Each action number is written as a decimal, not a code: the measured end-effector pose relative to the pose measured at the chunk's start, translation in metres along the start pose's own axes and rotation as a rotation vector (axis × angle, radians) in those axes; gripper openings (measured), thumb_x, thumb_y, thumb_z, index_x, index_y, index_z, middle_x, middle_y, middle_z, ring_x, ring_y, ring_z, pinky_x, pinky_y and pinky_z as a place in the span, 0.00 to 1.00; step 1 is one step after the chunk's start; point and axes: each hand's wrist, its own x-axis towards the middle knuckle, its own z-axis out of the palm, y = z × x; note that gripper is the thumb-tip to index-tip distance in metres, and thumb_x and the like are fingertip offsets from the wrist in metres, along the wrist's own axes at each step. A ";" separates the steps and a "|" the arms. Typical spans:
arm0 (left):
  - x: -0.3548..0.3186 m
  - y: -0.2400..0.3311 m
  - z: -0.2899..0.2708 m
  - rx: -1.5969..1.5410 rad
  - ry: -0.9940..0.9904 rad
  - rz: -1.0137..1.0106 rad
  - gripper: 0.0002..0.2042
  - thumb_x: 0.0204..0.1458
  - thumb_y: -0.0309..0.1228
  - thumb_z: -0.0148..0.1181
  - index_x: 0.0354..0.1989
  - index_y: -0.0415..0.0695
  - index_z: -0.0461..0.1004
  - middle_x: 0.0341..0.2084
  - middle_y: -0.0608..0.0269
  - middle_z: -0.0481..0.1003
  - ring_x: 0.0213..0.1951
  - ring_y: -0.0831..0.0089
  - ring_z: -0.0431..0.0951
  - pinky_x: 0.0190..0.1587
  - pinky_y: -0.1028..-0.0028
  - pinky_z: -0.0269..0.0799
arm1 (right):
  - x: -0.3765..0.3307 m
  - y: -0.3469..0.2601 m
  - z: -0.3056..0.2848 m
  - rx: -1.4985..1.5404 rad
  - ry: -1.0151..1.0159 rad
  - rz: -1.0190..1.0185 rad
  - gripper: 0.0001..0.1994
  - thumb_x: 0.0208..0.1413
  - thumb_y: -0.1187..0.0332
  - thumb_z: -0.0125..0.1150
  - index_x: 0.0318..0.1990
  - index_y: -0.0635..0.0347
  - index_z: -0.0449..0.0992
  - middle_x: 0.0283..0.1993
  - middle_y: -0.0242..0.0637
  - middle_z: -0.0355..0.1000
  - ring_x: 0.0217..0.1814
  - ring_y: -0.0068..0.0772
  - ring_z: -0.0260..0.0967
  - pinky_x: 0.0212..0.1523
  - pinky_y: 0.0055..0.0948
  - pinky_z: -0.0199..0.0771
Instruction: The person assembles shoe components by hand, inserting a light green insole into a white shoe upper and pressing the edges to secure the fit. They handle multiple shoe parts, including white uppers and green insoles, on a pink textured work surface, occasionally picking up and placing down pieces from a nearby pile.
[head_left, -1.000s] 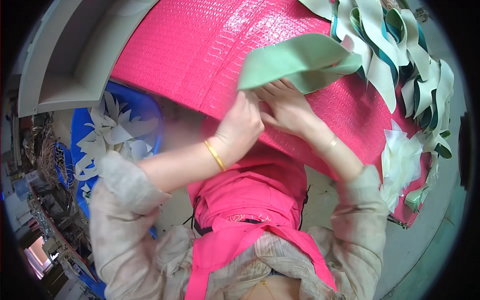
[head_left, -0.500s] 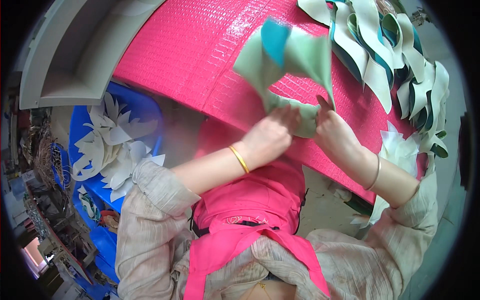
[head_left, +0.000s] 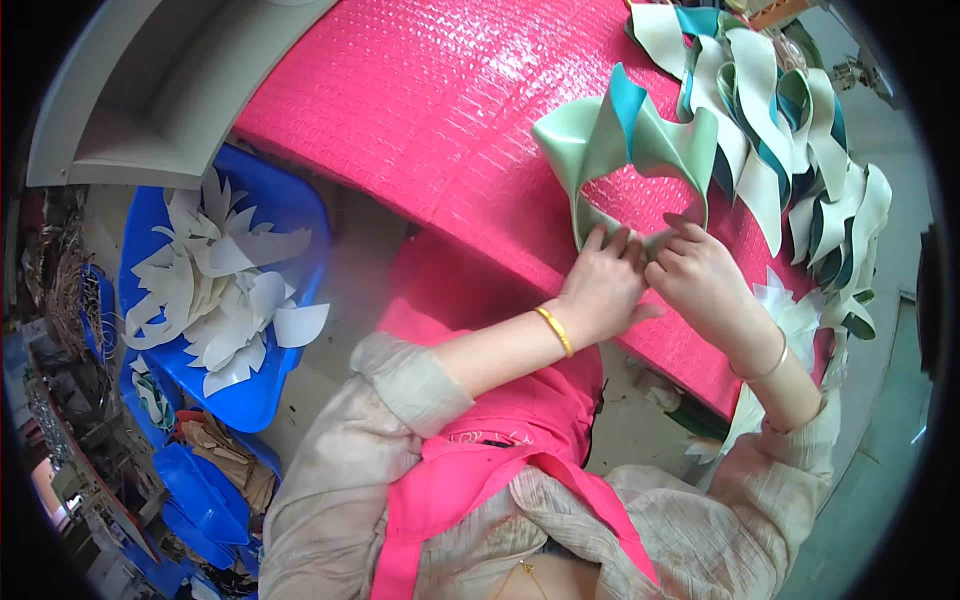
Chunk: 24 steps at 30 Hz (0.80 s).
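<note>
A soft, pale green shoe upper (head_left: 598, 152) with a teal panel stands in a curved loop above the near part of the pink-covered bench. My left hand (head_left: 604, 285) is closed on the near edge of the loop, fingers bent over it. Close beside it, my right hand (head_left: 698, 278) grips the same edge with curled fingers. What the fingertips do is partly hidden behind the knuckles. The far side of the upper flares upward, free of both hands.
The bench has a shiny pink quilted cover (head_left: 440, 110). Many white and teal uppers (head_left: 760, 120) lie overlapped along its right edge, with white cut pieces (head_left: 790, 305) nearer me. At left, a blue bin (head_left: 255, 385) holds white scraps (head_left: 225, 270), below a grey box-like frame (head_left: 150, 120).
Both hands have moved right with the upper, and the left hand has come nearer the right. The upper was blurred by motion and is now sharper.
</note>
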 end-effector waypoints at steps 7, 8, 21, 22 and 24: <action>-0.047 0.001 -0.038 -2.110 0.359 -0.362 0.21 0.53 0.36 0.55 0.53 0.42 0.63 0.48 0.60 0.67 0.49 0.73 0.68 0.50 0.69 0.64 | 0.048 0.022 -0.007 0.925 0.964 0.508 0.19 0.45 0.72 0.61 0.47 0.62 0.68 0.44 0.45 0.69 0.51 0.36 0.66 0.51 0.32 0.63; -0.067 -0.006 -0.029 -2.165 0.274 -0.535 0.22 0.54 0.37 0.52 0.55 0.41 0.59 0.49 0.55 0.67 0.50 0.71 0.68 0.51 0.66 0.65 | 0.059 0.026 0.008 0.950 0.778 0.499 0.20 0.43 0.68 0.63 0.45 0.65 0.68 0.42 0.46 0.68 0.49 0.39 0.66 0.50 0.32 0.63; 0.032 -0.137 -0.152 -0.078 0.388 -0.607 0.17 0.46 0.46 0.56 0.27 0.42 0.75 0.23 0.53 0.75 0.31 0.52 0.74 0.34 0.60 0.68 | 0.099 0.021 0.018 0.029 0.859 -0.008 0.05 0.37 0.72 0.54 0.26 0.54 0.70 0.28 0.32 0.66 0.33 0.31 0.67 0.27 0.29 0.70; 0.029 -0.139 -0.159 -0.156 0.361 -0.578 0.18 0.47 0.44 0.55 0.25 0.39 0.74 0.21 0.48 0.74 0.28 0.51 0.75 0.31 0.58 0.69 | 0.085 0.019 0.018 0.087 0.993 -0.084 0.05 0.37 0.72 0.54 0.26 0.54 0.69 0.28 0.32 0.65 0.32 0.31 0.67 0.26 0.28 0.69; 0.035 -0.129 -0.151 -0.030 0.397 -0.467 0.17 0.49 0.42 0.55 0.25 0.37 0.73 0.18 0.49 0.72 0.24 0.57 0.74 0.27 0.63 0.66 | 0.082 0.010 0.019 0.208 0.963 0.156 0.05 0.36 0.72 0.53 0.26 0.55 0.67 0.28 0.33 0.64 0.30 0.32 0.66 0.25 0.29 0.68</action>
